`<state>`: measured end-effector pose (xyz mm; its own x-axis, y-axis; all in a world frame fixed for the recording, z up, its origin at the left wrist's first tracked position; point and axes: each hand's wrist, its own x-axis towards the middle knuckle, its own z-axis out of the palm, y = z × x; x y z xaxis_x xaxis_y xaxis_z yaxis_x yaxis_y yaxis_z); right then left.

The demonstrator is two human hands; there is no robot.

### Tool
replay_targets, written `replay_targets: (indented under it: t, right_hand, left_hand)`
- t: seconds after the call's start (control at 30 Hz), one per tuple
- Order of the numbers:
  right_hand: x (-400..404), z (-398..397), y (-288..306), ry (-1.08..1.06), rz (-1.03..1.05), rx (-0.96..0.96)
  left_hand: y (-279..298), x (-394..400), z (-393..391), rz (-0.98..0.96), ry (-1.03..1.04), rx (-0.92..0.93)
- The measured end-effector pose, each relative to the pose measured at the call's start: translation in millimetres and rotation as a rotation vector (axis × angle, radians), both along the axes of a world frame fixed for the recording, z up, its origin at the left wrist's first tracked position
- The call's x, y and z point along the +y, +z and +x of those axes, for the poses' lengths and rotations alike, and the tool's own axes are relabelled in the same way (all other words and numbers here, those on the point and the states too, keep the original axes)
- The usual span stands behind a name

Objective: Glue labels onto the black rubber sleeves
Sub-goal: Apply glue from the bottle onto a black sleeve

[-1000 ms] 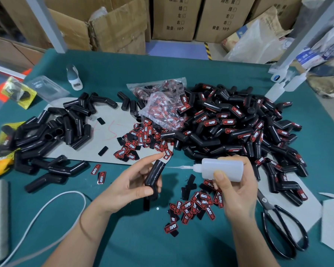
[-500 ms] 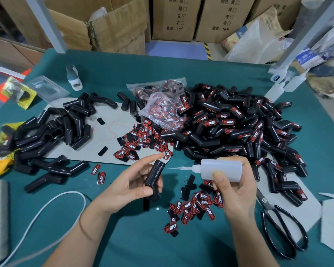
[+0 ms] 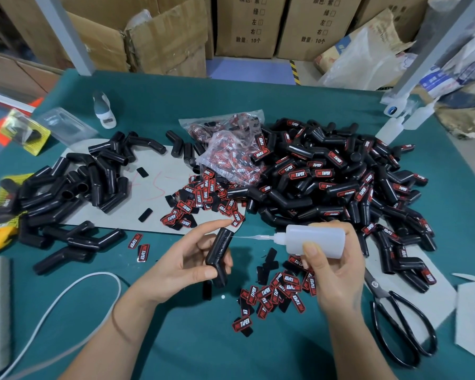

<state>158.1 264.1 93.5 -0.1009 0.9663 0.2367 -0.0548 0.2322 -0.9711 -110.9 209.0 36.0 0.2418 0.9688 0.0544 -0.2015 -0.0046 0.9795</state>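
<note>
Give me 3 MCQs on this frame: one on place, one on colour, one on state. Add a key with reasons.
1. Where do the scissors lie?
A. near right of the table
B. far left by the boxes
C. on the sleeve pile

2. What colour is the table cover?
A. grey
B. teal
C. yellow

3. What is the state of the sleeve in the left hand?
A. labelled, lying on the table
B. bare, held up off the table
C. cut in two

Key:
1 A: they lie open on the card, just right of the right hand.
2 B: teal shows all round the piles.
3 B: the fingers grip it above the table, with no label visible on it, and the needle tip of the glue bottle reaches its side.
</note>
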Motion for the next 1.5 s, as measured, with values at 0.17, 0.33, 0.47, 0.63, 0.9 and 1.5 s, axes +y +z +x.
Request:
replay_targets:
  t: [0.17, 0.33, 0.47, 0.63, 0.9, 1.5]
  right_hand:
    - [1.3, 0.1, -0.5, -0.007, -0.001, 0.001]
    - [1.2, 0.8, -2.1, -0.016, -0.04, 0.0]
    - [1.3, 0.3, -2.4, -0.015, -0.039, -0.004]
    - [1.4, 0.0, -2.1, -0.025, -0.04, 0.003]
    - [2.1, 0.1, -2.7, -0.023, -0.025, 0.004]
    - [2.1, 2.5, -2.5, 0.002, -0.025, -0.002]
  left_hand:
    - [2.5, -0.9, 0.5, -0.013, 0.011, -0.024]
    - [5.8, -0.2, 2.5, -0.027, -0.008, -0.091]
    - [7.8, 0.0, 3.8, -0.034, -0.011, -0.113]
    - [8.3, -0.6, 4.0, -0.047, -0.01, -0.127]
    - [9.7, -1.2, 4.6, -0.053, -0.014, -0.134]
    - [10.1, -1.6, 2.9, -0.052, -0.012, -0.109]
